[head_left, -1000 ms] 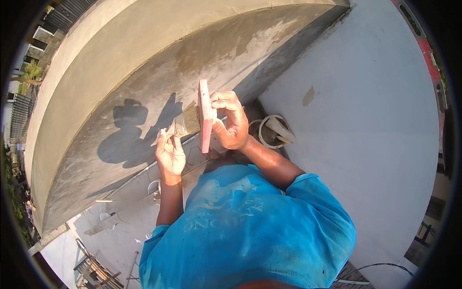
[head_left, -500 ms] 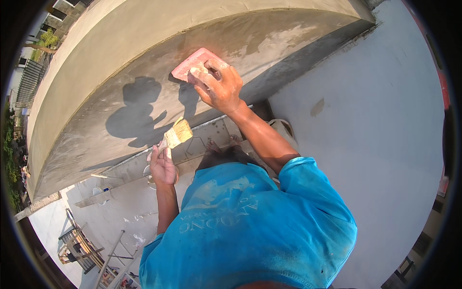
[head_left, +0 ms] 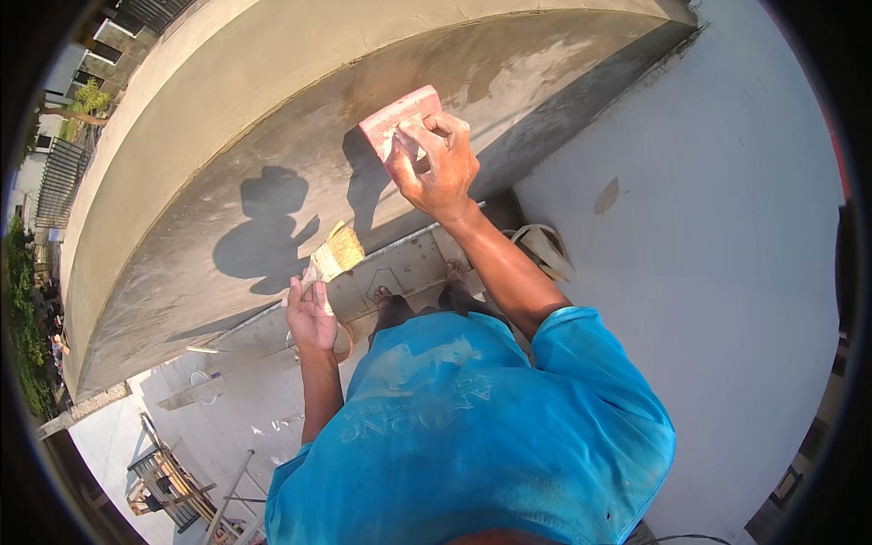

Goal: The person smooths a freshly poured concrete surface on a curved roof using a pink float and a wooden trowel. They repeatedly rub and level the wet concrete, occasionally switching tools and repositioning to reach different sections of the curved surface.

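My right hand (head_left: 438, 168) is closed around the handle of a pink plastering float (head_left: 396, 115), held up at the curved grey plastered surface (head_left: 272, 136). A shadow lies beside the float's left edge; I cannot tell whether its face touches the plaster. Lower and to the left, my left hand (head_left: 312, 316) grips a wide paintbrush (head_left: 338, 252) with pale yellow bristles. The brush points up and right, apart from the plaster. Its handle is mostly hidden by my fingers and palm. Damp, darker patches show on the plaster right of the float.
A pale wall (head_left: 699, 236) rises on the right. Below are my feet (head_left: 381, 295) on a narrow ledge, with a whitish bucket (head_left: 543, 250) beside it. Far below left lie a plank (head_left: 191, 394), stacked timber (head_left: 173, 477) and a metal frame (head_left: 233, 495).
My right hand has moved the float a little to the right and tilted it more steeply, with more shadow beside it. My left hand still holds the brush, nearly in place. The view has shifted slightly.
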Demonstrator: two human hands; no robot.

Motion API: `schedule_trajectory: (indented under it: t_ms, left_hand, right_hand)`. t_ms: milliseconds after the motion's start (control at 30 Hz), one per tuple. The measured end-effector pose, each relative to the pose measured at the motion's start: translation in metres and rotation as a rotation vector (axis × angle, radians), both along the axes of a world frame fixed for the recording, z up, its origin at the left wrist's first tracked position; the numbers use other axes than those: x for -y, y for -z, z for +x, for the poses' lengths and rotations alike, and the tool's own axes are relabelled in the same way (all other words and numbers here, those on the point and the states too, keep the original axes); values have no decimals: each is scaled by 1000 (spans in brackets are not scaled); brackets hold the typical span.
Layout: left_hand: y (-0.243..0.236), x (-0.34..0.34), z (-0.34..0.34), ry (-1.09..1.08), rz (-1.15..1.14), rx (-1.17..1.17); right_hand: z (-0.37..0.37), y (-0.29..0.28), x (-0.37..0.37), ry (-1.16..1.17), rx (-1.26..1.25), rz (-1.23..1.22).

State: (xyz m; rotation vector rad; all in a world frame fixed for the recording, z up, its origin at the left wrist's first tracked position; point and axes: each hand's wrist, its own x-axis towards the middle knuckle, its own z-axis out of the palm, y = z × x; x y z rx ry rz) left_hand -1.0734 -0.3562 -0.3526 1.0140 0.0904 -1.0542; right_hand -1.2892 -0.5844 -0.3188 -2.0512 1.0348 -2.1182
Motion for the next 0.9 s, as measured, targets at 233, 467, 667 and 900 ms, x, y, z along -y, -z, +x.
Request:
schedule_trajectory:
  t_ms: [233, 467, 667, 900]
  left_hand:
    - [-11, 8, -1, 119, -101, -4]
    - [8, 7, 18, 112, -71, 94]
    - [1, 4, 12, 86, -127, -78]
    - [-5, 2, 3, 88, -197, -89]
  right_hand:
    - [-20, -68, 53, 265, 187, -219]
    - [-22, 21, -3, 84, -29, 19]
    - [-31, -120, 47, 292, 52, -246]
    - [-37, -1, -4, 167, -151, -39]
